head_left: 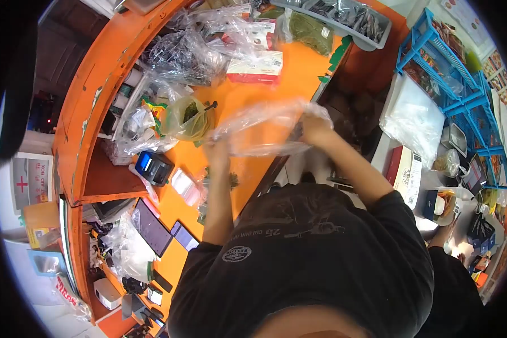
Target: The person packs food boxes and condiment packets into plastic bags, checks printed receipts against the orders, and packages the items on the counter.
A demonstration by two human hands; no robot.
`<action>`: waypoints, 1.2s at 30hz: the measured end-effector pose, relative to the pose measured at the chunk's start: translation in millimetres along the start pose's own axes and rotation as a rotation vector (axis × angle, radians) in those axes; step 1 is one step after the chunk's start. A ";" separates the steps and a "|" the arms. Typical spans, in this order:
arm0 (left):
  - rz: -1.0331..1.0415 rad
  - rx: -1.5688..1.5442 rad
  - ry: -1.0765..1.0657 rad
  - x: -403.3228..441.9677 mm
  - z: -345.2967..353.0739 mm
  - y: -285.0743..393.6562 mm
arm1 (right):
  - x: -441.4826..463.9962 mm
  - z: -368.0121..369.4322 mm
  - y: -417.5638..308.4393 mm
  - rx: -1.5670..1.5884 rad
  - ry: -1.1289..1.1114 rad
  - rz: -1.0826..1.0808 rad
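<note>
Black shirt (310,265) nearest, at 6 o'clock, w/ another person's arm (444,234) over at 4. All clock refs are from the clear bag (265,115), which is stretched btwn the two hands above the orange surface (307,70). Phone (184,235) lies at 7, w/ a tablet (152,228) just beside it. L hand (216,151) is at the bag's 8–9 o'clock end, R hand (316,130) at its 3 end; each grip looks clamped on the plastic, tho motion blur means exact finger positions can't be told. Card machine (154,168) approx 8–9. Yellow-green bag (191,119) w/ dark leafy stuff at 9–10, near L hand. Further out: red/white box (255,67) at 12, heap of crinkled plastic bags (183,59) at 10–11, grey tray (372,36) at 1–2, blue rack (462,93) approx 2–3.
</note>
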State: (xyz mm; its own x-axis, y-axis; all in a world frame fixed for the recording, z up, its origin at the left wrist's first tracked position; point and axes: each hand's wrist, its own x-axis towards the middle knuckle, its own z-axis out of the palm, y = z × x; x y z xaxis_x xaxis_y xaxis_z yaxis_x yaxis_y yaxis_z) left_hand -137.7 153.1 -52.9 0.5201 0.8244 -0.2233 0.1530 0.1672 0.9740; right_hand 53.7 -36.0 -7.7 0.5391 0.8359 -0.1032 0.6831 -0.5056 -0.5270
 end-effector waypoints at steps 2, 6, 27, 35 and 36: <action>0.171 0.243 0.069 0.9 -16.7 1.6 | 6.1 6.0 11.4 -0.283 0.080 0.006; 0.715 0.916 0.346 -35.4 15.0 39.4 | 11.8 35.0 24.7 -0.439 0.084 -0.089; 0.277 1.981 -0.591 90.7 1.9 -35.9 | -109.7 -177.3 134.0 0.971 0.052 -0.182; 0.436 0.834 -0.331 35.1 63.3 48.3 | -335.5 -170.6 224.9 0.765 1.111 0.691; 0.380 0.757 -0.310 28.4 75.9 53.8 | -349.6 -163.4 227.4 0.707 1.146 0.834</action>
State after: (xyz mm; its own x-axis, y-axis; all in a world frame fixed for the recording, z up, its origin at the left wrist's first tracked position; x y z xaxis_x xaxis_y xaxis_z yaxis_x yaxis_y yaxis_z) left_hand -51.0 144.5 -9.8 0.8350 0.5502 0.0008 0.3801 -0.5780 0.7221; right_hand 101.0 -478.1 46.3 0.9241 -0.3774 -0.0597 -0.1638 -0.2502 -0.9542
